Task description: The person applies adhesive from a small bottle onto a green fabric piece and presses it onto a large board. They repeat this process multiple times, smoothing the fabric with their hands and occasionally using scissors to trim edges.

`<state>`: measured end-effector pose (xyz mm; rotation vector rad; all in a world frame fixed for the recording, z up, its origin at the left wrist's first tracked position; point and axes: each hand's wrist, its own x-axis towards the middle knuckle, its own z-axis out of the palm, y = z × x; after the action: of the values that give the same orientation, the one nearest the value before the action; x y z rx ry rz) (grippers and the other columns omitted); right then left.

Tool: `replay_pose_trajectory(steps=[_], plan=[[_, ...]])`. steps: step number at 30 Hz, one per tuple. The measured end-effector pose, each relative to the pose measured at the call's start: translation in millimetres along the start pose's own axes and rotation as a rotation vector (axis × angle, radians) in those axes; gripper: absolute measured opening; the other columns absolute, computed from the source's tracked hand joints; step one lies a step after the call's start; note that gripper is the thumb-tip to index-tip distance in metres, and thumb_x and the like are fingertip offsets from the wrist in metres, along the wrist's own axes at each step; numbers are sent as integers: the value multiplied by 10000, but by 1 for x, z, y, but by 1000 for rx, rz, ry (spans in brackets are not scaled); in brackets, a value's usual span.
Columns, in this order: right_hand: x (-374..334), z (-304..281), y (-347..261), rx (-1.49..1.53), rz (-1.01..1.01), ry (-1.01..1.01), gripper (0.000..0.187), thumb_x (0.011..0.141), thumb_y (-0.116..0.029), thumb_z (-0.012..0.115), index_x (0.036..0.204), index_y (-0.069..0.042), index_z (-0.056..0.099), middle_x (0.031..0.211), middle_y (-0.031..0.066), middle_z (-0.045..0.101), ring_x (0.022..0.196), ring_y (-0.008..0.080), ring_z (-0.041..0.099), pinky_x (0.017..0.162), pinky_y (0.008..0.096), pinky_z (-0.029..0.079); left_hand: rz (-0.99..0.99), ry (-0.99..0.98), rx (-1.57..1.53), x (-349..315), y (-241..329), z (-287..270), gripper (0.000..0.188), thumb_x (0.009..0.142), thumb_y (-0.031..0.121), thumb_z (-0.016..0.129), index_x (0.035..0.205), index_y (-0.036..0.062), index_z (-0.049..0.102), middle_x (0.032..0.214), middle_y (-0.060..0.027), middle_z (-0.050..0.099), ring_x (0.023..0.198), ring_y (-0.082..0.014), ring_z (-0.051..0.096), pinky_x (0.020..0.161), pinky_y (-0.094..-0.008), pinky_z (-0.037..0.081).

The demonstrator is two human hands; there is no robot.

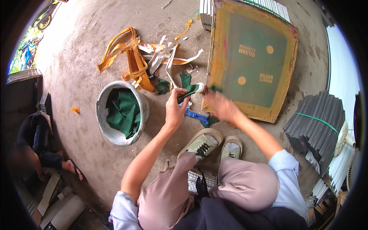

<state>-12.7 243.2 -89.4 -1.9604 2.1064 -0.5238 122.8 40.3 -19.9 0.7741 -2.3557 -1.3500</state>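
Note:
My left hand [176, 109] is closed on a strip of dark green cloth [188, 93], pinched between thumb and fingers. At the strip's far end shows a small white round thing [199, 87], whose kind I cannot make out. Smeared by motion, my right hand [221, 106] is over the near left edge of a silk-screen frame [215, 57] with brown-taped borders and a green mesh. Dark green cloth shows just beyond its fingers. Below the hands a blue plastic tool [196, 115] lies on the floor, with green scraps [185, 79] around.
A grey bucket [101, 122] of green cloth stands at left. Torn orange tape [135, 63] lies beyond it. Strapped dark sheets [316, 124] and a white fan [342, 138] stand at right. Another person [36, 138] sits at far left. My shoes [199, 145] are close below.

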Motion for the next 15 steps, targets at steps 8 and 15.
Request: replay_pose_trajectory(steps=[8,15], plan=[[46,-68,83,-297,115,204,714,838,-348,607,1456,-98,352,1533,70,311,1418,225,285,1157,412,248,7,15,-143,16,15,41,378,810,-7,683,1128,28,480,964,-137,614,907,-248,642,801,-344,497],[-18,-20,-11,-63,147,-33,742,854,-287,640,1461,-33,299,1533,116,290,1432,240,244,1172,407,213,9,-33,-226,32,40,52,434,850,-15,658,1210,53,426,1027,-105,637,930,-170,657,812,-291,501]])
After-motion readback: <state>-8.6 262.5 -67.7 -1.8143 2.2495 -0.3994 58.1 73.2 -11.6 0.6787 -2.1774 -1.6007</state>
